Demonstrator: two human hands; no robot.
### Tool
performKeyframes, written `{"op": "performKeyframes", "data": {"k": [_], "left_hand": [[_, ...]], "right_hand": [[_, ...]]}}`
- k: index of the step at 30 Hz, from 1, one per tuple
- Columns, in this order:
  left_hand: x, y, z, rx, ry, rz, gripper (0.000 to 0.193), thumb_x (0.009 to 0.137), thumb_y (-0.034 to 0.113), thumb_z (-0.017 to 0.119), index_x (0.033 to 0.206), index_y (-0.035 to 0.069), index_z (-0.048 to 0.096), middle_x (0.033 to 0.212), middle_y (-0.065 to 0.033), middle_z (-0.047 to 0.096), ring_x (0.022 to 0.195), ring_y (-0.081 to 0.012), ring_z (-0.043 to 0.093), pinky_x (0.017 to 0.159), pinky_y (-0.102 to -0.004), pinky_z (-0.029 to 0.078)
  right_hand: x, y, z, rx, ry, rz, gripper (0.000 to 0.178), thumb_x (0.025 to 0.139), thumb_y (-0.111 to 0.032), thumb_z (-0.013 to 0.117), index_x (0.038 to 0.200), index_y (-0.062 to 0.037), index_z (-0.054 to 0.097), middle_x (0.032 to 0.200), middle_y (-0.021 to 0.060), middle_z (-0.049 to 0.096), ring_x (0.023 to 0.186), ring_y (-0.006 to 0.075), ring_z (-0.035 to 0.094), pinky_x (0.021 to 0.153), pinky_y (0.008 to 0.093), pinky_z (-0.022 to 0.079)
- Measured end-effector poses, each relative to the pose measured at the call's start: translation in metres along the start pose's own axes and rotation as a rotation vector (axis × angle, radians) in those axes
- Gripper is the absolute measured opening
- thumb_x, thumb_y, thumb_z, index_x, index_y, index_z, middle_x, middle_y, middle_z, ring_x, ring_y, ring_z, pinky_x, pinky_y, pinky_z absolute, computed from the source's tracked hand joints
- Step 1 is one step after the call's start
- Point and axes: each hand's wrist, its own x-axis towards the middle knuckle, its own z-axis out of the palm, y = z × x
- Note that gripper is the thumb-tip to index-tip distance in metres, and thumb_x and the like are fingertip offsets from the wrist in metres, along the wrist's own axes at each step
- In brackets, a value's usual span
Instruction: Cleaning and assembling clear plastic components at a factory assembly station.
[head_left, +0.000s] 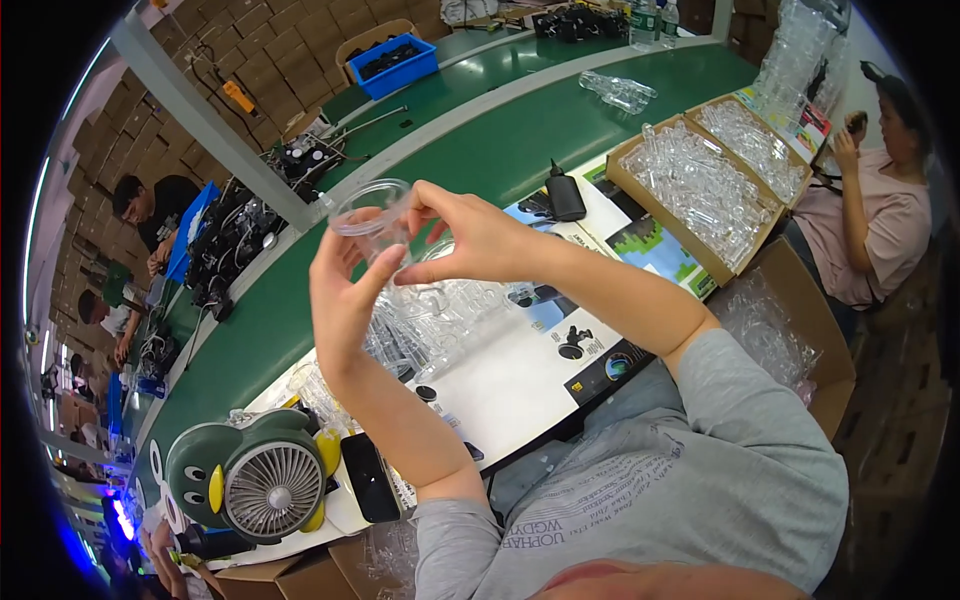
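Two hands meet at a clear plastic cup (371,216); its wide rim tips up and toward 11 o'clock, the long axis running down toward 5 o'clock between the thumbs; from the left hand (345,285) the cup lies at 1 o'clock, its fingers closed round the side; from the right hand (478,240) it lies at 10 o'clock, fingers arched at the near edge, though with see-through plastic one cannot tell whether they grip; a heap of clear parts (440,325) lies at 5 o'clock below.
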Motion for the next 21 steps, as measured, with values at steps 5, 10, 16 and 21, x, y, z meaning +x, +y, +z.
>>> {"op": "performKeyframes", "data": {"k": [5, 10, 16, 21], "left_hand": [[-0.005, 0.001, -0.010, -0.097, 0.146, 0.021, 0.046, 0.074, 0.013, 0.071, 0.113, -0.001, 0.050, 0.095, -0.0088, 0.061, 0.093, -0.0144, 0.057, 0.082, -0.0249, 0.042], [-0.008, 0.009, -0.013, 0.030, 0.194, 0.035, 0.047, 0.073, 0.014, 0.071, 0.113, 0.000, 0.051, 0.091, -0.0077, 0.061, 0.087, -0.0131, 0.057, 0.081, -0.0236, 0.042], [-0.008, 0.009, -0.010, 0.110, 0.187, 0.013, 0.048, 0.072, 0.015, 0.072, 0.113, 0.000, 0.051, 0.092, -0.0082, 0.061, 0.087, -0.0130, 0.057, 0.082, -0.0247, 0.042], [-0.007, 0.007, -0.012, 0.140, 0.194, 0.014, 0.049, 0.071, 0.014, 0.073, 0.113, -0.001, 0.051, 0.096, -0.0094, 0.061, 0.087, -0.0135, 0.058, 0.082, -0.0251, 0.043]], "right_hand": [[-0.001, 0.036, -0.040, -0.406, -0.088, -0.005, 0.030, 0.079, -0.032, 0.065, 0.091, -0.0070, 0.053, 0.090, 0.0071, 0.060, 0.090, 0.0202, 0.057, 0.077, 0.0321, 0.046], [-0.026, 0.138, -0.094, -1.130, -0.234, -0.055, 0.021, 0.072, -0.016, 0.060, 0.093, -0.0159, 0.057, 0.085, 0.0053, 0.060, 0.087, 0.0234, 0.058, 0.068, 0.0381, 0.047], [-0.048, 0.179, -0.128, -1.511, -0.484, -0.152, 0.029, 0.072, -0.013, 0.058, 0.101, -0.0184, 0.055, 0.098, 0.0056, 0.053, 0.095, 0.0200, 0.052, 0.072, 0.0335, 0.042], [-0.056, 0.186, -0.133, -1.550, -0.614, -0.343, 0.030, 0.076, -0.013, 0.053, 0.105, -0.0191, 0.054, 0.099, 0.0051, 0.052, 0.094, 0.0184, 0.050, 0.074, 0.0326, 0.040]]}}
